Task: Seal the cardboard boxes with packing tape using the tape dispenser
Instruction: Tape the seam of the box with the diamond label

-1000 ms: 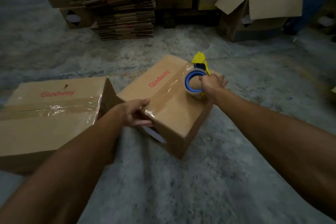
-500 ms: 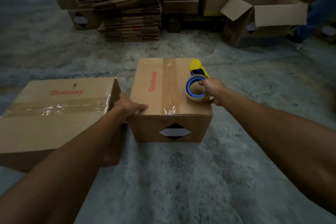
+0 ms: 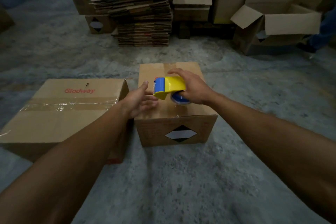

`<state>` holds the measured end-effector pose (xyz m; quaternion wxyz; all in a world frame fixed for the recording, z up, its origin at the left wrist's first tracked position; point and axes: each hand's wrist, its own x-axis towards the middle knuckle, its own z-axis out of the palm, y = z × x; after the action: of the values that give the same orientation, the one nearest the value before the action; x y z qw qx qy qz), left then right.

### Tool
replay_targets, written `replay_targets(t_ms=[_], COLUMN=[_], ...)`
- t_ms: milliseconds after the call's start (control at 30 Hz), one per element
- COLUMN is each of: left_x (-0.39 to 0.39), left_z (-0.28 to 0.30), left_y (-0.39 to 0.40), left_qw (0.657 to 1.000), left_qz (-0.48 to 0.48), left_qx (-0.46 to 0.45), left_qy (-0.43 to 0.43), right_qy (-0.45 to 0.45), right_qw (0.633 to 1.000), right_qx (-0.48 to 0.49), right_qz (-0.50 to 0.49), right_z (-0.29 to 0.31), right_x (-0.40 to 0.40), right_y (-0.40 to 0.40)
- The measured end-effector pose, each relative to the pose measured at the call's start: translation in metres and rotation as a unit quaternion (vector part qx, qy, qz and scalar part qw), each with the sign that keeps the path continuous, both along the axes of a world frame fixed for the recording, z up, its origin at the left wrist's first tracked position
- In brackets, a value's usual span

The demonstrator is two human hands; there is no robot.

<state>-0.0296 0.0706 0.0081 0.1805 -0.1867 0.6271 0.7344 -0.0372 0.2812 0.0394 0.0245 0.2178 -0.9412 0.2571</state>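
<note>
A small cardboard box [image 3: 174, 131] stands on the floor in front of me, a tape strip running along its top seam. Over its top my right hand [image 3: 194, 87] grips the yellow and blue tape dispenser [image 3: 169, 86], turned sideways with its blue end pointing left. My left hand [image 3: 138, 100] hovers just left of the dispenser's front end, fingers spread, holding nothing. A larger taped box marked Glodway [image 3: 60, 112] lies to the left, touching the small box's side.
Bare concrete floor [image 3: 181, 178] surrounds the boxes. At the back stand a tall stack of flattened cartons [image 3: 140, 9] and several open cardboard boxes [image 3: 272, 23]. A person's leg in blue trousers [image 3: 325, 29] shows at the far right edge.
The small box was turned square to me. My left hand let go of its corner and rose beside the dispenser. My right hand lifted and turned the dispenser sideways, moving it left over the seam.
</note>
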Motion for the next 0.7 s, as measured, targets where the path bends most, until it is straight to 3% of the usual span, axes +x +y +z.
replay_targets(t_ms=[167, 367, 600, 700], left_x=[0.005, 0.006, 0.006, 0.008], left_z=[0.008, 0.008, 0.010, 0.016], left_y=[0.012, 0.015, 0.018, 0.021], left_qw=[0.990, 0.986, 0.990, 0.990], left_qz=[0.019, 0.060, 0.110, 0.112], left_qx=[0.137, 0.155, 0.070, -0.013], left_qy=[-0.017, 0.006, 0.046, 0.087], right_qy=[0.030, 0.037, 0.044, 0.044], right_qw=[0.999, 0.999, 0.998, 0.998], right_qx=[0.000, -0.018, -0.015, 0.018], right_qz=[0.023, 0.023, 0.031, 0.036], right_z=[0.009, 0.010, 0.010, 0.010], right_x=[0.007, 0.008, 0.008, 0.012], right_y=[-0.003, -0.001, -0.001, 0.006])
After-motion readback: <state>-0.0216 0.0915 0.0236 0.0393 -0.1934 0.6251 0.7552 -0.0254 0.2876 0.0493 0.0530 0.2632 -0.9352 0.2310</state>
